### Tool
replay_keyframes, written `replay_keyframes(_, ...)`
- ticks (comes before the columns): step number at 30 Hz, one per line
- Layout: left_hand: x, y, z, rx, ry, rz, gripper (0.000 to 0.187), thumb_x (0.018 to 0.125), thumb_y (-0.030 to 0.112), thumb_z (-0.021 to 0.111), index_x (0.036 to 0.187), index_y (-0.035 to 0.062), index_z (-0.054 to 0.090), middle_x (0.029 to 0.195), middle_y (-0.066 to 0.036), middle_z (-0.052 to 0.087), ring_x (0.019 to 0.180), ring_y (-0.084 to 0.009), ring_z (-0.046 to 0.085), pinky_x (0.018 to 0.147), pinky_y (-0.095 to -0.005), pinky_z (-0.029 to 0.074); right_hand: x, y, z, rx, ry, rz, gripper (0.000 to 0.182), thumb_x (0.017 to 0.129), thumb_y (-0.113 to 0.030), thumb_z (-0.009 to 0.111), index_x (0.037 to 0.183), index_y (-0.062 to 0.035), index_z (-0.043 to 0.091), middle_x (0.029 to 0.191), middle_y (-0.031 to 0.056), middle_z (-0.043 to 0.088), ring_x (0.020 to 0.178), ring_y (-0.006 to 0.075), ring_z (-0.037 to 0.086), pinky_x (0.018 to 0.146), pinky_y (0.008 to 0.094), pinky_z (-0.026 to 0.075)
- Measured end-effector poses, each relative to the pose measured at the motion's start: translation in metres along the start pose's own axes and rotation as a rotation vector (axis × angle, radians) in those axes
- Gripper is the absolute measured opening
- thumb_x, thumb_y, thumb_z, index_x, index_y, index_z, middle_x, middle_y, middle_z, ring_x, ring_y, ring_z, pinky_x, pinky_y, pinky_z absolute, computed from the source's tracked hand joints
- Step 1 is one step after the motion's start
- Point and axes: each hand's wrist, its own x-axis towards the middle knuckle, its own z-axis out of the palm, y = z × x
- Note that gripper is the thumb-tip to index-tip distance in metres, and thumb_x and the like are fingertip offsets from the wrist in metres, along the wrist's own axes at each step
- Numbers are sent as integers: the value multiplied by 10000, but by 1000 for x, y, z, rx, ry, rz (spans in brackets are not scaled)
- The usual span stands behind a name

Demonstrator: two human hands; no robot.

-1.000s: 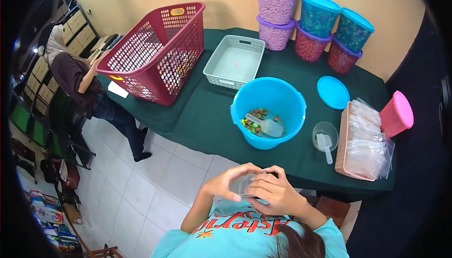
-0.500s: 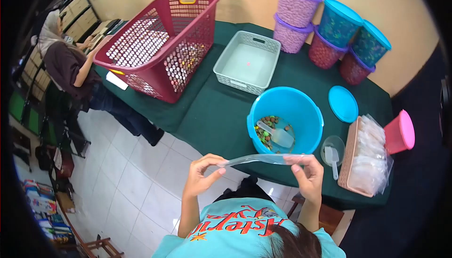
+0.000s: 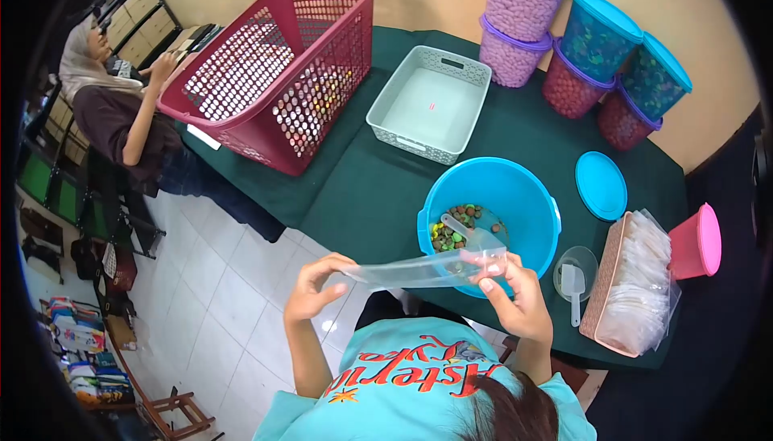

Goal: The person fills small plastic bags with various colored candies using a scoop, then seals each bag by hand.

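Note:
A clear plastic bag (image 3: 419, 271) stretches sideways between my two hands, in front of the blue bucket. My left hand (image 3: 312, 292) is at its left end, fingertips against the plastic and thumb spread a little below. At the other end, my right hand (image 3: 519, 300) pinches the bag between thumb and fingers. Just beyond, the blue bucket (image 3: 527, 191) stands on the table, with brown, green and yellow pieces (image 3: 457, 228) at its bottom. A translucent scoop (image 3: 481, 241) lies on those pieces, partly behind the bag.
A pink basket (image 3: 600, 296) of clear bags (image 3: 640, 280), a small bowl (image 3: 590, 260) with another scoop (image 3: 574, 284), and a blue lid (image 3: 601, 186) are at right. Behind stand a grey-green tray (image 3: 403, 131), stacked tubs (image 3: 523, 6) and a maroon laundry basket (image 3: 310, 119). Another person (image 3: 121, 111) stands left.
My hands and the bag have shifted left, and the bag has turned to show more of its flat side. The other person's hand has risen.

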Motion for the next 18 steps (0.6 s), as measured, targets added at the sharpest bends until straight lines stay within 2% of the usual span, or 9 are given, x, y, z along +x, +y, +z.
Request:
replay_keyframes(1,4,2,-6,-6,-11,3,290,719,199,629,916,-11,599,900,-115,579,842,-187,539,761,-310,396,1,-4,-3,-122,-50,-60,61,760,-36,525,822,-37,526,986,116,601,790,224,562,864,386,319)
replay_keyframes(3,15,8,-18,-22,-97,73,567,753,415,544,1087,-42,508,1042,-144,520,970,-223,506,833,-335,376,2,-13,-2,-221,-127,-101,65,754,-39,536,817,-45,523,1015,120,587,803,220,557,869,387,310)
replay_keyframes(4,26,13,-18,-25,-116,74,567,753,415,544,1087,-42,508,1042,-144,520,970,-223,506,833,-335,376,3,-16,2,-310,-212,-144,72,747,-43,546,813,-54,519,1045,123,572,816,216,551,874,389,301)
replay_keyframes(7,56,28,1,74,-410,70,754,748,585,462,1167,-41,442,1077,-159,506,1013,-253,499,872,-364,368,7,-21,25,-385,-267,-174,97,738,-56,567,812,-50,505,1076,128,544,883,239,544,870,411,316)
replay_keyframes(10,68,11,23,-10,-770,9,782,736,539,525,1250,-21,341,1204,-169,412,1111,-265,414,930,-362,310,10,-22,43,-408,-304,-161,87,744,-65,563,806,-36,509,1069,139,537,931,254,527,889,426,313)
replay_keyframes(12,74,8,32,-29,-879,-139,820,713,522,562,1275,-15,299,1234,-170,379,1149,-272,373,954,-360,279,14,-22,52,-469,-307,-182,79,747,-74,554,808,-31,528,1073,139,532,949,251,518,900,421,307)
replay_keyframes(14,79,-10,29,-64,-927,-124,858,692,545,573,1282,-8,289,1229,-169,384,1162,-274,362,961,-368,270,17,-21,60,-500,-283,-168,92,745,-86,553,811,-23,543,1072,133,531,968,248,508,907,415,304)
replay_keyframes(16,85,-20,23,-208,-941,-192,964,646,653,550,1257,-52,307,1275,-171,338,1172,-277,349,960,-384,262,20,-20,68,-561,-250,-165,120,740,-97,557,833,-21,556,1071,130,529,987,241,497,911,406,304)
replay_keyframes(18,86,-32,16,-252,-966,-197,936,651,634,561,1263,-29,311,1256,-166,357,1167,-280,357,962,-380,264,24,-21,75,-581,-244,-142,129,740,-100,560,844,-24,558,1080,129,525,996,236,493,909,404,308)
